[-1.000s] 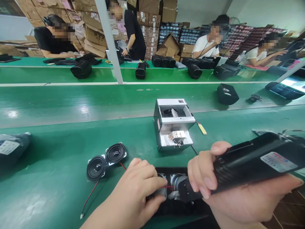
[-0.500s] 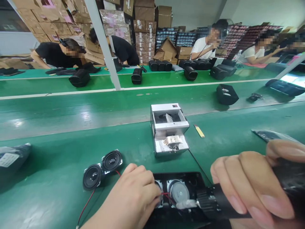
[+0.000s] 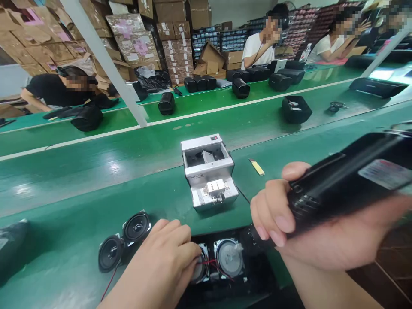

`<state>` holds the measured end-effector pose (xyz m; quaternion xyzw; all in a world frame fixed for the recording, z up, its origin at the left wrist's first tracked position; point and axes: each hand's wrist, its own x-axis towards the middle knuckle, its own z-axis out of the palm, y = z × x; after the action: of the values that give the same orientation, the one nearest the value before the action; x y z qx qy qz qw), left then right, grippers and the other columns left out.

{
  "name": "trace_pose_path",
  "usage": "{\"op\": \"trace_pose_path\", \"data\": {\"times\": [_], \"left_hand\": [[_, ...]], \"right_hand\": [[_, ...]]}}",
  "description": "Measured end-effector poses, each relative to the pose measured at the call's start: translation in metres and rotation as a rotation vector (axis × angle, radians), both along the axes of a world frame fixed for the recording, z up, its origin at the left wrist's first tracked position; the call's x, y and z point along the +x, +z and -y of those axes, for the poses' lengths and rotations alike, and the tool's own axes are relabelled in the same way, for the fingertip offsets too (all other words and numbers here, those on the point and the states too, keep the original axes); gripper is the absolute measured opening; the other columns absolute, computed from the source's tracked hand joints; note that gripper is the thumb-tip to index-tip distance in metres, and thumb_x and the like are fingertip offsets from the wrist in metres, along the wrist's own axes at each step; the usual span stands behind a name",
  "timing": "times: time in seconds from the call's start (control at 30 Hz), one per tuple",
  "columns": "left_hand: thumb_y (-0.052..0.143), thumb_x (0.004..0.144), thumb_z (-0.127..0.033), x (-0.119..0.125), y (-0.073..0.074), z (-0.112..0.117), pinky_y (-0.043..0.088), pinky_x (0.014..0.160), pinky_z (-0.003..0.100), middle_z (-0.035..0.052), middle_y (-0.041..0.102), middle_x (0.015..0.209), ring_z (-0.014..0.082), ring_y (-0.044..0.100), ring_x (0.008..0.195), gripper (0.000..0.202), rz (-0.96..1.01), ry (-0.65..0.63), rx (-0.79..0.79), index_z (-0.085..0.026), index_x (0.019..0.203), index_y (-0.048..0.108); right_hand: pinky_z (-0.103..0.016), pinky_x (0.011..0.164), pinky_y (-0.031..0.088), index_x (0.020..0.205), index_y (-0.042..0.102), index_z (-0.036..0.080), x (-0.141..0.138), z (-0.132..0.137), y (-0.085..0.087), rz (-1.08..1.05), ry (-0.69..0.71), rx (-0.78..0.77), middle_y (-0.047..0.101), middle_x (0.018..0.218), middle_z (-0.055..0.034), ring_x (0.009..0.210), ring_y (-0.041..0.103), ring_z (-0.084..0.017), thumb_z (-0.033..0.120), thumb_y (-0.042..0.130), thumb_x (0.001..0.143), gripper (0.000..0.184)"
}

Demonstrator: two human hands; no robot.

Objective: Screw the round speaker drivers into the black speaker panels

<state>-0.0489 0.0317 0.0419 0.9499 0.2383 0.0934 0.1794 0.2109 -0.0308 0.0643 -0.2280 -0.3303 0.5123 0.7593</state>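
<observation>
My left hand (image 3: pixel 154 262) lies low in the view, its fingertips on the rim of the left speaker driver (image 3: pixel 200 265) with thin red wires running beside it. That driver and a second one (image 3: pixel 229 257) sit side by side in a black speaker housing (image 3: pixel 225 279). My right hand (image 3: pixel 283 214) is shut around a black electric screwdriver (image 3: pixel 347 180), whose tip is raised above the housing and hidden behind my fingers. A pair of loose speaker drivers (image 3: pixel 124 241) lies on the green belt left of my left hand.
A small metal screw feeder (image 3: pixel 209 171) stands just beyond the housing, with a yellow strip (image 3: pixel 256 166) to its right. Black speaker housings line the farther green benches (image 3: pixel 225 116). Co-workers sit among stacked cartons at the back. A dark bag (image 3: pixel 11 251) lies at the left edge.
My right hand has lifted the screwdriver away from the housing, up and to the right, uncovering the right driver. My left hand stays at the left driver. The whole view has tilted.
</observation>
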Motion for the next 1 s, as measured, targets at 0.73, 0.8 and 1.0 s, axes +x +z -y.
{"op": "trace_pose_path", "data": {"times": [0.73,0.8,1.0], "left_hand": [[0.094,0.076,-0.023,0.064,-0.003,-0.023,0.039,0.071,0.041,0.0037,0.072,0.065,0.0226,0.059,0.067,0.031,-0.497,-0.718,0.495,-0.024,0.058,0.068],[0.093,0.076,-0.022,0.064,-0.002,-0.033,0.043,0.08,0.04,0.0025,0.074,0.067,0.0231,0.06,0.072,0.031,-0.449,-0.782,0.487,-0.026,0.058,0.067],[0.094,0.072,-0.022,0.062,-0.003,-0.055,0.047,0.101,0.033,-0.0017,0.075,0.068,0.02,0.064,0.08,0.03,-0.322,-0.815,0.409,-0.028,0.058,0.068]], "right_hand": [[-0.027,0.042,0.053,0.112,0.072,0.025,-0.005,-0.022,-0.04,-0.15,0.167,0.165,0.061,0.06,0.0037,0.036,0.05,-0.012,0.091,0.042,0.097,0.074],[-0.026,0.042,0.053,0.113,0.072,0.025,-0.004,-0.022,-0.04,-0.177,0.19,0.174,0.061,0.06,0.0037,0.037,0.05,-0.012,0.091,0.041,0.097,0.074],[-0.022,0.039,0.048,0.115,0.072,0.026,-0.005,-0.017,-0.037,-0.304,0.27,0.224,0.053,0.058,0.0068,0.034,0.04,-0.01,0.093,0.029,0.098,0.081]]}}
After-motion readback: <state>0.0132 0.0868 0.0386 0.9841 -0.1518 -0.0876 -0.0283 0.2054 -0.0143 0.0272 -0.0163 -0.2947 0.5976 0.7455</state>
